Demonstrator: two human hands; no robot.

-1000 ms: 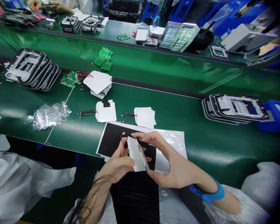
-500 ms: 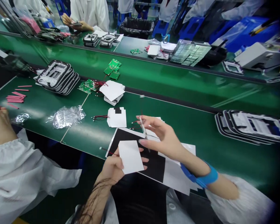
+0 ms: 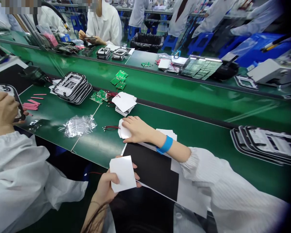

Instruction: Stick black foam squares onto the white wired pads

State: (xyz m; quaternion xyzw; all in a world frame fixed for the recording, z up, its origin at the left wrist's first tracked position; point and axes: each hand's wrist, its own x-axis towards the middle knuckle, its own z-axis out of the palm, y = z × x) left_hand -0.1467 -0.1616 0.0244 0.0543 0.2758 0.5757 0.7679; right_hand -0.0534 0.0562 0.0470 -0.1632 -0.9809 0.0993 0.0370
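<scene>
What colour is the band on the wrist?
Blue. The wristband sits on the right arm, just behind the right hand; the head view shows it.

The right hand [image 3: 135,129] covers most of the small white stack [image 3: 123,132] beneath it, the left hand [image 3: 106,189] conceals the lower edge of the white card [image 3: 122,173], and the frame's right edge crops the stacked housings [image 3: 269,145].
</scene>
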